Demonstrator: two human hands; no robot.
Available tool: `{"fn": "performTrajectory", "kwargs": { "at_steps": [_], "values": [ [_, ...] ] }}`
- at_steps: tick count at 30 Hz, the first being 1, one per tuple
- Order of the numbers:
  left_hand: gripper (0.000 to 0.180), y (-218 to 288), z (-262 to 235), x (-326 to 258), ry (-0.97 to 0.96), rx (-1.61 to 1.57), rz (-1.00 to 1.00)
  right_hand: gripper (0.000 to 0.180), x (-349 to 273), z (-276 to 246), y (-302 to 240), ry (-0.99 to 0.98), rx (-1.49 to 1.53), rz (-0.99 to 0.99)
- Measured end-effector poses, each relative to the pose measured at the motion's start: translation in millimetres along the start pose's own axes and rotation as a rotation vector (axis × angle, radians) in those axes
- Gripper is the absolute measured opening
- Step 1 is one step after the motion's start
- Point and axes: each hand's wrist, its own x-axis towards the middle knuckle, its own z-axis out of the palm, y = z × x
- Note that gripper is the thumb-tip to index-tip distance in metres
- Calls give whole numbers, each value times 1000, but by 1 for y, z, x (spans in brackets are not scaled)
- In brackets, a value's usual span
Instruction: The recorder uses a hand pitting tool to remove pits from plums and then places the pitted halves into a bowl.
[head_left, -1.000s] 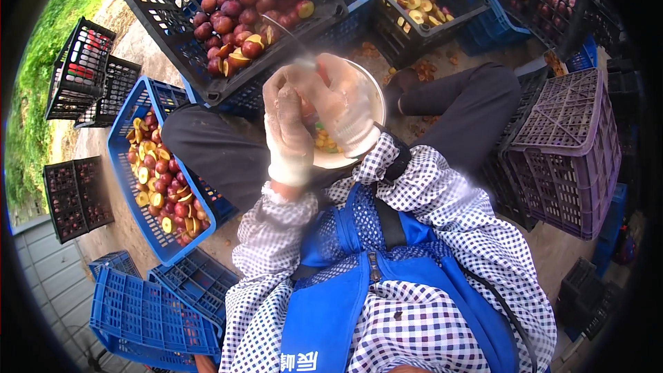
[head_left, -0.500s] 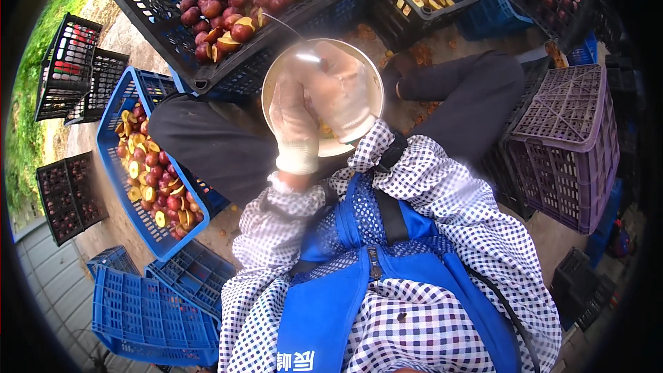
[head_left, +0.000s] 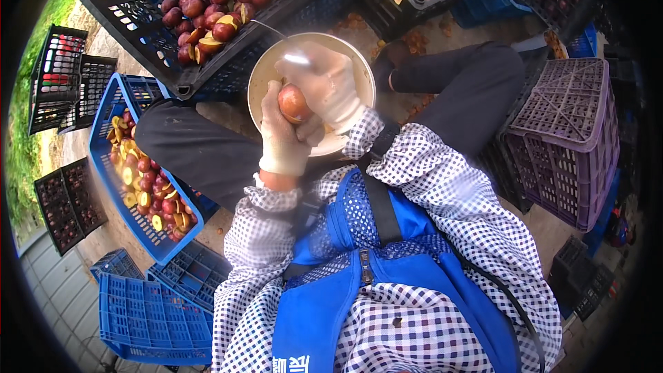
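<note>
A reddish plum (head_left: pixel 295 103) sits in my left hand (head_left: pixel 284 131), the gloved fingers curled round it. My right hand (head_left: pixel 330 86), also in a pale glove, is closed against the plum's upper right side. A bright streak shows at its fingers, but what it grips I cannot make out. Both hands are over a round cream bowl (head_left: pixel 263 69) between my legs; they hide most of its inside. A thin curved wire-like strip (head_left: pixel 269 28) runs from the far black crate's edge toward the bowl.
A black crate (head_left: pixel 131 10) of whole and cut plums stands ahead. Halved plums fill a blue crate (head_left: pixel 148 243) at left and a black crate (head_left: pixel 414 7) at far right. Purple crates (head_left: pixel 563 121) stand right; blue crates (head_left: pixel 152 314) lie at lower left.
The plum now shows in my left hand, where earlier the hands covered that spot. My right hand has shifted and turned slightly, opening a gap between the hands. The whole view has shifted a little.
</note>
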Motion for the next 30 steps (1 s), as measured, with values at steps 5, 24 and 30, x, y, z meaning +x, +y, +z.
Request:
{"fn": "performTrajectory", "kwargs": {
  "at_steps": [5, 24, 30],
  "values": [
    [52, -7, 38, -6, 539, 523, 271, 46, -10, -22, -20, -170, -193, 40],
    [34, 35, 81, -65, 530, 491, 491, 33, -10, -17, -49, -81, 286, 69],
    [46, 197, 67, -178, 1423, 1252, 1018, 29, 3, -52, -51, -35, 173, 132]
  ]
}}
